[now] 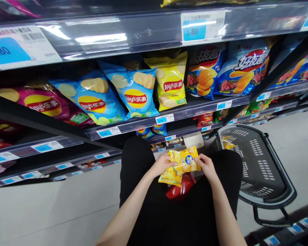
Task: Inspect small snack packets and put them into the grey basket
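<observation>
Gripping a yellow snack packet with the left hand and the right hand, low in front of the body, between spread knees in black trousers. Clamping the left end with the left hand, thumb laid across the front; pinching the right end with the right hand, thumb close to the dark blue badge. Can see another yellow packet overlapped from above, below the left hand; cannot tell whether joined to the upper packet. Can also see a glossy red object just beneath, between the thighs; cannot tell what kind.

Have a dark gray shopping basket close beside the right knee, partly covered by that leg, on the pale tiled floor, with a yellow item inside near the far end.

Facing 2 blue Lay's bags on the shelf ahead, leaning side by side, with a magenta Lay's bag to the left and a yellow Lay's bag to the right. Can see, farther right, 2 blue bags of ridged chips, and on a lower shelf a small red Lay's bag. Can read 5.80 on 2 price labels along the upper shelf edge.
</observation>
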The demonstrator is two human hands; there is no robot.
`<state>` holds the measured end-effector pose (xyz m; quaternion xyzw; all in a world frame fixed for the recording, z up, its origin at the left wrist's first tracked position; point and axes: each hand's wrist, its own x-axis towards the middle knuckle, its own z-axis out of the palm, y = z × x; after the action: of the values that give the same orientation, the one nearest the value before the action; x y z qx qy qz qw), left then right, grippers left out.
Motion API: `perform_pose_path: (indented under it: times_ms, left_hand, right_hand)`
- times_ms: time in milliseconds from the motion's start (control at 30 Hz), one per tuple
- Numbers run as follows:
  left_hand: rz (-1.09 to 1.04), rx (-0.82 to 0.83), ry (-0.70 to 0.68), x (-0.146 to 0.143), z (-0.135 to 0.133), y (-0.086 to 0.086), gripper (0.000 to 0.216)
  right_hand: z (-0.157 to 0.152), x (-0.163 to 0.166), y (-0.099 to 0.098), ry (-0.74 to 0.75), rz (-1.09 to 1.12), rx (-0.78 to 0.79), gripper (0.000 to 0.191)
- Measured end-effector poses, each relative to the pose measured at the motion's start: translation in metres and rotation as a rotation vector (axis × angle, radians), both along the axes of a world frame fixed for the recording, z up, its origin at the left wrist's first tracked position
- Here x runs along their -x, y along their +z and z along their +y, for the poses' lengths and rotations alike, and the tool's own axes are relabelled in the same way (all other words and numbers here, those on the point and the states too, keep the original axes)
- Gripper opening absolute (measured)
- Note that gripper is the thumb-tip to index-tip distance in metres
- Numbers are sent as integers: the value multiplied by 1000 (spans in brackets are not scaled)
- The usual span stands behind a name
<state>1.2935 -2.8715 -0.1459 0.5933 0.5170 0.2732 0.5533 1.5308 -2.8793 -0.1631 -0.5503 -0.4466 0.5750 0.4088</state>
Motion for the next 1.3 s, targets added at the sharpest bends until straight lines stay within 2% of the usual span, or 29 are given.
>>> perform_pose_path:
  times_ms: [333,1300]
  left_hand:
    - [-42,38,-81,1,1,7,31]
    - [-61,39,-41,0,1,1,28]
  right_hand:
    - [0,-1,-2,-14,-20,-3,40]
    - [1,-2,-9,20,-80,-32,38]
